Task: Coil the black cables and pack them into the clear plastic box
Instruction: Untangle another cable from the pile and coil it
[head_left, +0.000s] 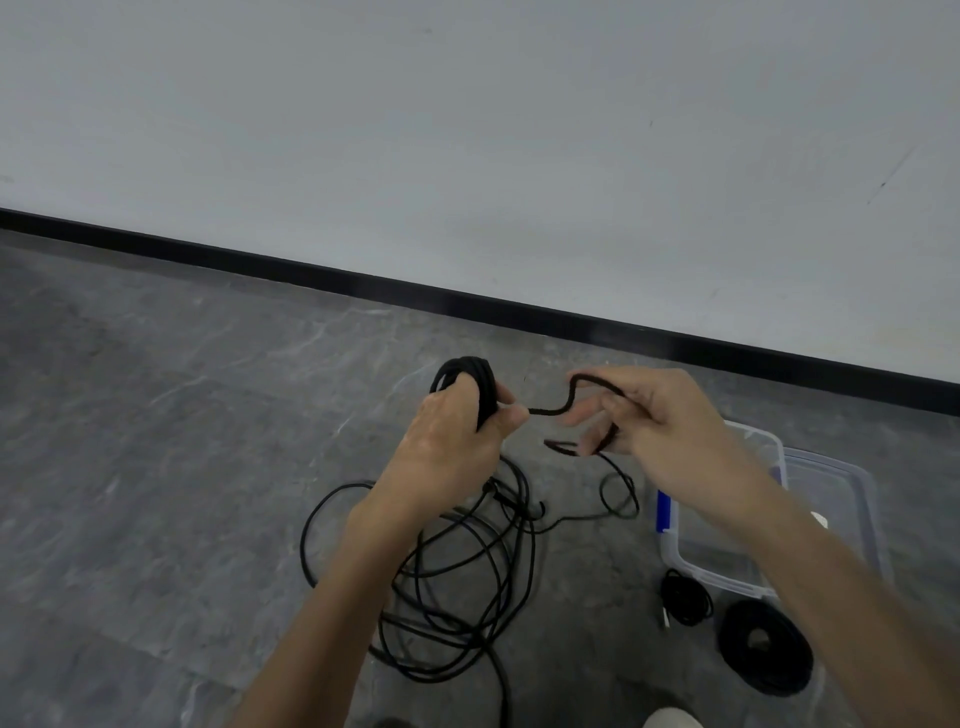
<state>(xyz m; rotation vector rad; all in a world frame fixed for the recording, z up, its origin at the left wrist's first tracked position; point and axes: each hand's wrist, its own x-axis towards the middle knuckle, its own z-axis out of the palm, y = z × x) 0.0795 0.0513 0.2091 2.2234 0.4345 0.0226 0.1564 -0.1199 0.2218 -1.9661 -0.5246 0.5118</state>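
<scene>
Left hand grips the coiled cable; right hand pinches its loose end just alongside.

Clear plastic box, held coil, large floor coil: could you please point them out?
clear plastic box (722, 579): head view, near rim.
held coil (475, 365): head view, top of loops.
large floor coil (795, 661): head view, right of ring.

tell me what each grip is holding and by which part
The left grip holds the coiled black cable bundle around its gathered loops. The right grip pinches the loose stretch of cable leading off that bundle.
</scene>
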